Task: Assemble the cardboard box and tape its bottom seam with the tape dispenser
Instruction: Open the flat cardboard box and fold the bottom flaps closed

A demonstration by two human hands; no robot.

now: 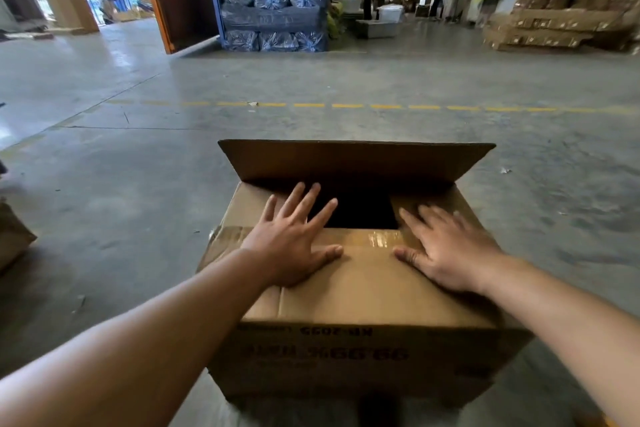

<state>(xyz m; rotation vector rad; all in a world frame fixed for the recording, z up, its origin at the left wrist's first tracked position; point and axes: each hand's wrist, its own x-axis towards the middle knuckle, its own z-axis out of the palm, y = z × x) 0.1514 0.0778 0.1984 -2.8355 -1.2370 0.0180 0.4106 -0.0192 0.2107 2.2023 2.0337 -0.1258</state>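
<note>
Warehouse floor (138, 184), concrete, wrapped bundles (277, 7) at 12 o'clock. Cardboard box (363, 322) sits upside down right in front of me. I've got left hand (291, 243) & right hand (450, 253) flat on near flap (367, 274), fingers (304, 198) spread, gripping nothing, pinning the side flaps under. Far flap (356, 159) stands open at 12. No tape dispenser in view.

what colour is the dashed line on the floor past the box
Yellow: the dashed line shows clearly in the head view.
</note>
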